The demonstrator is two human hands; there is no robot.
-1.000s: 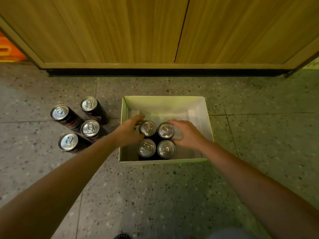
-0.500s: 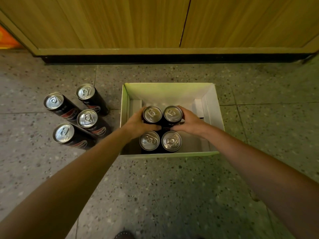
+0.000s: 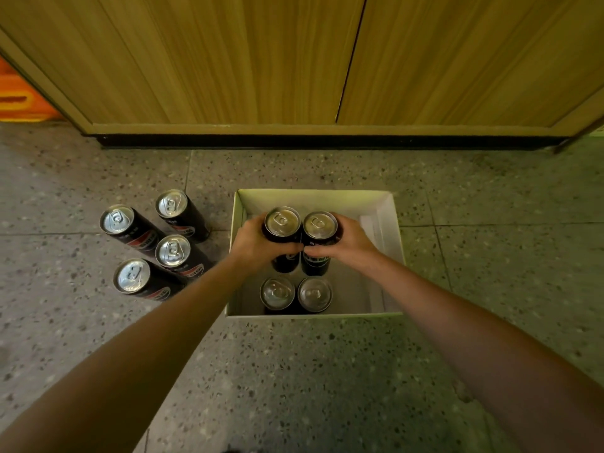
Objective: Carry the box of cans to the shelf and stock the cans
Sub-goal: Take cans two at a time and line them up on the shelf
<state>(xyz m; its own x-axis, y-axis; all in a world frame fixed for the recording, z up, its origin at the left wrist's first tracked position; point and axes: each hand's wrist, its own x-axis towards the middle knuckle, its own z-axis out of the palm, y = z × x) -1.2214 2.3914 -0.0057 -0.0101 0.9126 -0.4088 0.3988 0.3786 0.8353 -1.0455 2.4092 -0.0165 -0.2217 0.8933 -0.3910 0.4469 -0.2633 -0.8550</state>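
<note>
Above the box [image 3: 390, 220] on the floor [image 3: 327, 371], two cans are gripped side by side (touching): one by the left hand [image 3: 253, 245], one by the right hand [image 3: 351, 241]. Two more cans are left near the box's front wall.
</note>
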